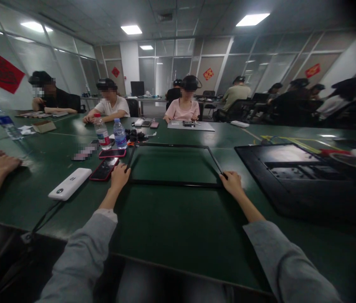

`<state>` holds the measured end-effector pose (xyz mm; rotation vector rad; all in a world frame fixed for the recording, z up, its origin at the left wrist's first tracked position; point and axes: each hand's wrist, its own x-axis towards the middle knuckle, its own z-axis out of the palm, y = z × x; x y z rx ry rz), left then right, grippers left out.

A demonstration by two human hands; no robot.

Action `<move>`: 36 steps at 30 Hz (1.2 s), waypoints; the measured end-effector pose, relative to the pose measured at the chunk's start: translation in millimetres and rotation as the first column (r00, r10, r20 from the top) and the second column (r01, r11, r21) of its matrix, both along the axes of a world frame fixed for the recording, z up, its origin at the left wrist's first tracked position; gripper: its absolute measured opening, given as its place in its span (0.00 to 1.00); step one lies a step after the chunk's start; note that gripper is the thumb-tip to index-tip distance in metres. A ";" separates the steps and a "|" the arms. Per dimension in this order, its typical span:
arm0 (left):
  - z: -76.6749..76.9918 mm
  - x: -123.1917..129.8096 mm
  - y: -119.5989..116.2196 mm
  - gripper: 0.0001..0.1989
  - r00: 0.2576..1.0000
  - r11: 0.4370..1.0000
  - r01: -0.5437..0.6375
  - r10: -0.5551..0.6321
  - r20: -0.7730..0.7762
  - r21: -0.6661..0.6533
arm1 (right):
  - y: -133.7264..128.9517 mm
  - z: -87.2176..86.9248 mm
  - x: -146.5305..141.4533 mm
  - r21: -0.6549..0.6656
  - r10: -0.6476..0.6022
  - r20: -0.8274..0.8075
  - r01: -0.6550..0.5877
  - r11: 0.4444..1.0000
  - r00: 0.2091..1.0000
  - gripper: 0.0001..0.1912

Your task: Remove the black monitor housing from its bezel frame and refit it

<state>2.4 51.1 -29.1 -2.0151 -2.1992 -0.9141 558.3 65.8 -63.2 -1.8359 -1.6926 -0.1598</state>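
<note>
- In the head view, a big green table [178,231] fills the near part of the room. It is a bit shiny, and thin lines run across it.
- A thin black frame [178,184] is in the middle, in front of the person. Green table shows through it. I cannot tell if all of it touches the table.
- The left hand [121,176] is closed around the frame's left side, by the near corner.
- The right hand [232,183] holds the right side, also by the near corner.
- Just left of the left hand is a phone [104,169] with a red edge. More to the left is a white power bank [70,184] with a dark cord.
- Farther back, a bottle with a red cap [102,136] stands beside a bottle with a blue cap [120,136].
- On the right lies a big black panel [253,176]. Yellow strips [279,139] are behind it.
- Across the table, a person in a pink top [178,110] sits at a gray board [205,126].
- Far back are glass walls [165,67] and red signs [208,74]. Bright lights [253,19] shine from the ceiling [203,14].
</note>
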 end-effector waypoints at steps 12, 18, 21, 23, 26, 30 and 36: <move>-1.8 -2.6 -1.2 0.16 0.999 0.999 0.017 -0.019 -0.045 -0.034 | 4.3 -7.6 4.0 -0.001 -0.017 -0.002 0.017 1.000 1.000 0.19; 0.0 -0.8 -1.6 0.15 0.999 1.000 0.008 -0.009 -0.044 -0.029 | 3.2 -5.4 2.7 -0.006 -0.010 -0.004 0.010 1.000 1.000 0.19; 1.0 -0.6 -1.6 0.17 0.998 0.999 0.007 -0.009 -0.056 -0.037 | 2.8 -4.7 1.7 0.006 -0.017 -0.020 0.018 1.000 1.000 0.19; 1.2 -0.6 -1.5 0.18 0.998 0.999 -0.004 0.001 -0.059 -0.044 | 2.8 -4.8 1.4 0.009 -0.029 -0.037 0.030 1.000 0.999 0.20; 1.4 -0.3 -1.7 0.18 0.999 0.999 -0.011 0.009 -0.045 -0.045 | 3.1 -5.6 1.2 0.010 -0.037 -0.055 0.038 0.999 0.998 0.22; 2.7 1.0 -2.6 0.17 1.000 0.999 -0.014 0.013 -0.024 -0.049 | 4.2 -7.0 2.1 0.008 -0.036 -0.037 0.037 0.999 0.999 0.22; 4.5 2.1 -3.3 0.16 1.000 0.999 -0.010 0.010 -0.014 -0.052 | 5.6 -9.5 4.6 -0.012 -0.049 -0.033 0.049 0.999 0.998 0.21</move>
